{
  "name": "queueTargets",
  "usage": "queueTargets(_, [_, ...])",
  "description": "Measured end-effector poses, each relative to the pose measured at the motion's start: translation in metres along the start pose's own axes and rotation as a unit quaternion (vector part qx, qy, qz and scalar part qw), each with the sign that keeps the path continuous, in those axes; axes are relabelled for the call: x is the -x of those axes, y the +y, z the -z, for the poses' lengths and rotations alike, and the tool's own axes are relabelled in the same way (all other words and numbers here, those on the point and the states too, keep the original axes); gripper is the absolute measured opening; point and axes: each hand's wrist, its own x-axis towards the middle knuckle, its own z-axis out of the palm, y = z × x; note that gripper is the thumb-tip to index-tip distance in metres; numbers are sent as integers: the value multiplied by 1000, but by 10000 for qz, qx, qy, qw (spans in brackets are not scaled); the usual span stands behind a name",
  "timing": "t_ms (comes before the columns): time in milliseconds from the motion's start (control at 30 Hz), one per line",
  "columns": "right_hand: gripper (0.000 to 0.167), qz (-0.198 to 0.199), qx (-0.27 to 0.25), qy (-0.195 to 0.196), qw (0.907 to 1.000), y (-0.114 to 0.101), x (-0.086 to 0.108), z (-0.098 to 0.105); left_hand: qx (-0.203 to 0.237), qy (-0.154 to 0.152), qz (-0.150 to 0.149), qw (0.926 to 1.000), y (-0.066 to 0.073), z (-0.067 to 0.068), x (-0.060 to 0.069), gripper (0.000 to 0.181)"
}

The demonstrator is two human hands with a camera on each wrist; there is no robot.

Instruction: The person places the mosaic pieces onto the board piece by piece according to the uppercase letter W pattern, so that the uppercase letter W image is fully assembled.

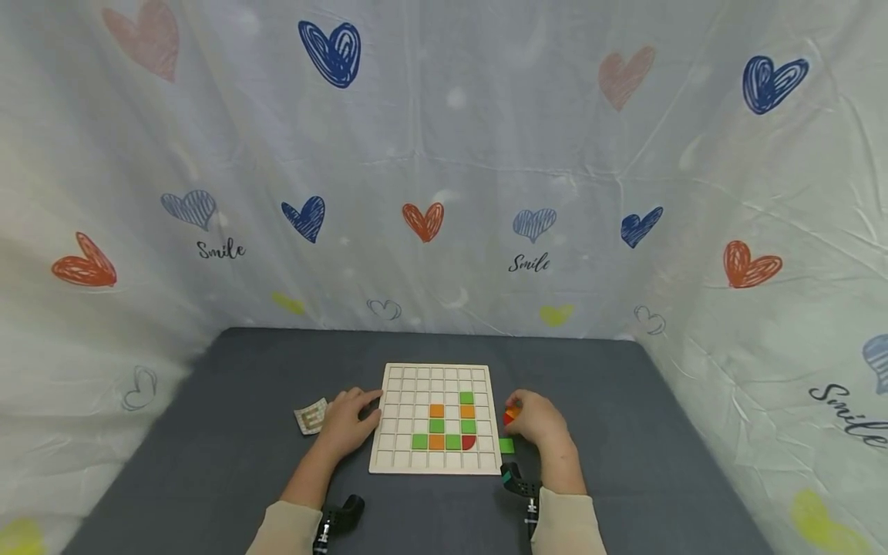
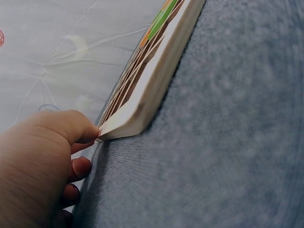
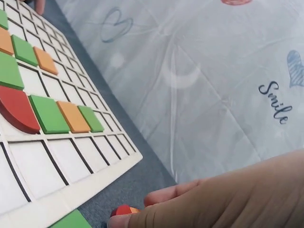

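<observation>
A wooden grid board [image 1: 409, 461] lies on the dark table, with several green, orange and red tiles set in its squares. My left hand [image 1: 347, 420] touches the board's left edge with index finger and thumb; the left wrist view shows a digit against the board's corner [image 2: 121, 126]. To the right of the board, my right hand [image 1: 544, 422] pinches small red and orange tiles [image 1: 511, 415] between thumb and fingers. In the right wrist view the red tile [image 3: 122, 210] shows at the fingertips, partly hidden. A quarter-round red tile [image 1: 468, 442] sits among the square ones.
A loose green tile [image 1: 506, 445] lies by the board's right edge, near the right hand. Left of the left hand is a small printed card [image 1: 311, 416]. A curtain with hearts [image 1: 423, 222] hangs behind the table.
</observation>
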Motion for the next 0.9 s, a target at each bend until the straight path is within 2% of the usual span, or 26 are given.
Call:
queueTargets(333, [33, 95, -317, -304, 9990, 3, -3, -2, 20, 29, 66, 10000, 0, 1, 2, 37])
queueTargets(500, [27, 190, -249, -184, 9993, 3, -4, -6, 28, -18, 79, 10000, 1, 1, 1, 37])
queueTargets(733, [36, 232, -237, -25, 9994, 10, -5, -8, -22, -10, 34, 10000, 0, 0, 1, 37])
queueTargets(900, [24, 227, -236, 19, 9995, 17, -8, -5, -46, -38, 3, 10000, -2, -1, 0, 37])
